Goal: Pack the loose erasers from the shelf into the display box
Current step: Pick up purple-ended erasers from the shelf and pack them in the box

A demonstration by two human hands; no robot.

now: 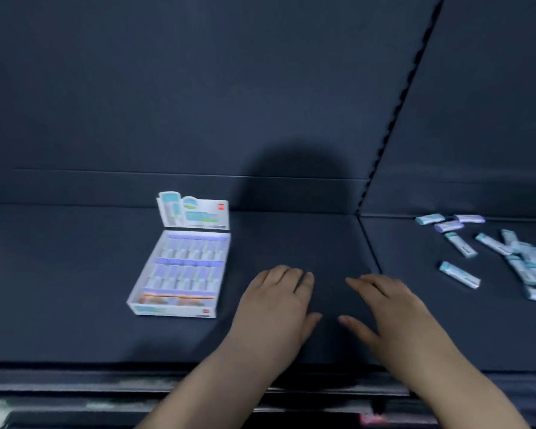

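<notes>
Head view shows, nearest at 6 o'clock, the left hand (276, 308) and the right hand (393, 314) side by side, palms down over the shelf (75, 274), fingers loosely spread and holding nothing. Further out, at 10 o'clock from the left hand, the display box (174, 311) seems to hold two filled rows, while many loose erasers (460, 274) lie scattered at 2 o'clock from the right hand, so I judge the packing only partly done. Blur hides how much room the box has left, and the right edge cuts off part of those erasers.

Left hand (276, 305), right hand (393, 314), fingers (358, 283) flat
</notes>
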